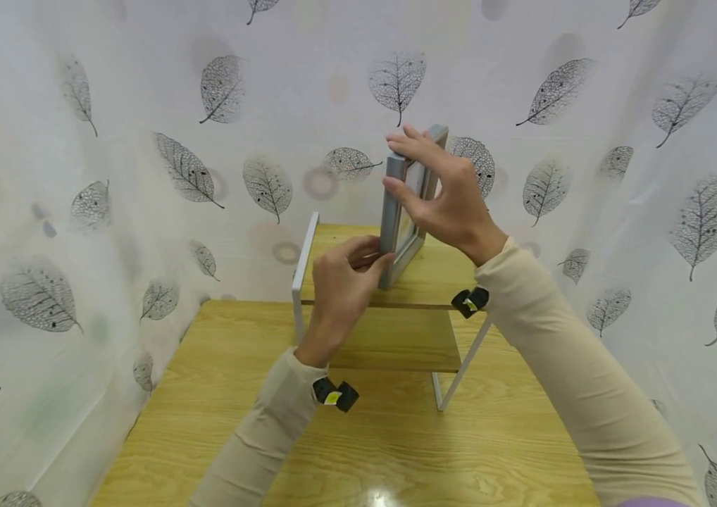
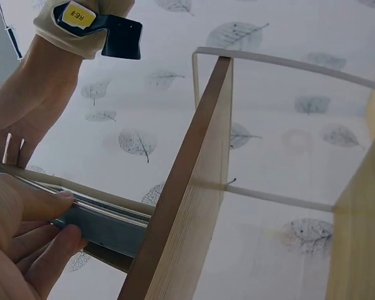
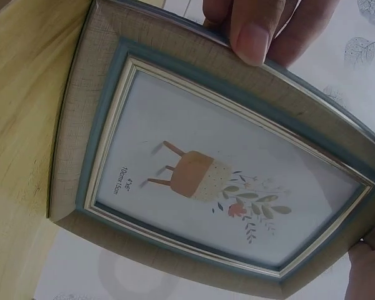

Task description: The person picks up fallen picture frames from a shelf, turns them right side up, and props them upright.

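Observation:
A picture frame (image 1: 390, 211) stands upright, turned edge-on, on the wooden top shelf (image 1: 441, 278) of a small rack. My left hand (image 1: 342, 282) pinches its near side low down between thumb and fingers. The right hand (image 1: 447, 190) grips the upper near corner, fingers over the top and thumb on the side. In the right wrist view the frame's front (image 3: 87, 106) is beige with a blue-green inner border. Behind its pane is a printed insert (image 3: 200, 181) with a plant in a legged pot. In the left wrist view, the left thumb (image 2: 44, 203) presses the grey side edge.
The rack has a lower wooden shelf (image 1: 396, 341) and a white metal leg frame (image 1: 463, 362). It stands on a wood-grain table (image 1: 206, 422). A leaf-patterned curtain (image 1: 143, 84) hangs behind and at both sides. Each wrist wears a black strap mount (image 1: 336, 396).

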{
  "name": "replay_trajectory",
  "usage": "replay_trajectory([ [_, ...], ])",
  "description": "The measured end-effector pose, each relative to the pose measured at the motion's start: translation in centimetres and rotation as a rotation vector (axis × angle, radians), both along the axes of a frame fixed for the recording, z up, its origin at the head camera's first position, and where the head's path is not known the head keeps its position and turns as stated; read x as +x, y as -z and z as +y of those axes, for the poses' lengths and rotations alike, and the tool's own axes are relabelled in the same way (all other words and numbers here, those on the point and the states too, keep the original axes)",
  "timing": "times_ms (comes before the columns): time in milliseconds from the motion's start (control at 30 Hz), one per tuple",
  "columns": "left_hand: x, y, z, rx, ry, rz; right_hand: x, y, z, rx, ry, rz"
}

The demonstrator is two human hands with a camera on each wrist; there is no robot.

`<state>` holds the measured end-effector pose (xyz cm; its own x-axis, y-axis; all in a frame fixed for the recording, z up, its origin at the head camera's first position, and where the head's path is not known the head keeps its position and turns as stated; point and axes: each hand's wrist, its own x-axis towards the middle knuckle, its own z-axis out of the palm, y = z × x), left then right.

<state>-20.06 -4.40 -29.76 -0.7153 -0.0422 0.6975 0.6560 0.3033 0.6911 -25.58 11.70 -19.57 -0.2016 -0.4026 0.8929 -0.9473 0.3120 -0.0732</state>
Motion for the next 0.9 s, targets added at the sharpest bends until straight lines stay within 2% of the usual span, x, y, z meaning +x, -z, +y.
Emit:
replay_trajectory([
  [200, 0.0, 0.1, 0.4, -0.002, -0.001, 0.0, -0.2, -0.1, 0.2, 0.005, -0.015, -0.009],
  [400, 0.2, 0.2, 0.8, 0.0, 0.014, 0.015, -0.3, -0.2, 0.7, 0.009, -0.07, -0.055],
  [700, 0.5, 0.5, 1.2, -0.01, 0.048, 0.027, 0.0, -0.3, 1.4, 0.028, -0.054, -0.102],
  [900, 0.6, 0.5, 1.5, -0.004, 0.08, 0.022, -0.3, -0.6, 1.6, 0.053, -0.138, -0.102],
])
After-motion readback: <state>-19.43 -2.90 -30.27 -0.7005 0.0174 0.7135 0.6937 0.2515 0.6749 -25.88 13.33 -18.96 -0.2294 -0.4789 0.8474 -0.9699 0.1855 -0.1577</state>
